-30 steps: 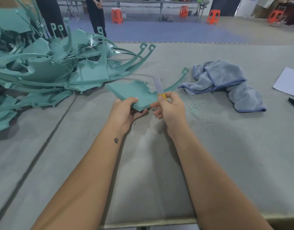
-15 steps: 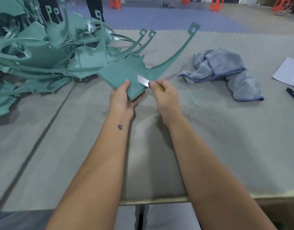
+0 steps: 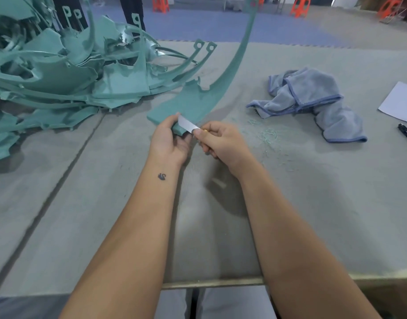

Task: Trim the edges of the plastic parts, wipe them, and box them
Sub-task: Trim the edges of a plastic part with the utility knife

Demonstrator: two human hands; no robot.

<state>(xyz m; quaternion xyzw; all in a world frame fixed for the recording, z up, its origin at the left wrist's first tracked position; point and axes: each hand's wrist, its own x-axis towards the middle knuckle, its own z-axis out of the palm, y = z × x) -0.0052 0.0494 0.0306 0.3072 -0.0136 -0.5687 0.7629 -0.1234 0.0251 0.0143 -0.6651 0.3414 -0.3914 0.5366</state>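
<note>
At table's near middle, I'm gripping green plastic part (image 3: 188, 104) in left hand (image 3: 170, 139), now tipped steeper, arm rising; right hand (image 3: 223, 143) pinching blade (image 3: 186, 124) against near edge, trimming continuing.

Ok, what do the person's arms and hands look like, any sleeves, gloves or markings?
Both forearms are bare as far as the view shows: no sleeves, no gloves. The left hand and right hand show no rings or wristbands. The one marking is a small dark swan-shaped tattoo on the left forearm, just below the wrist.
</note>
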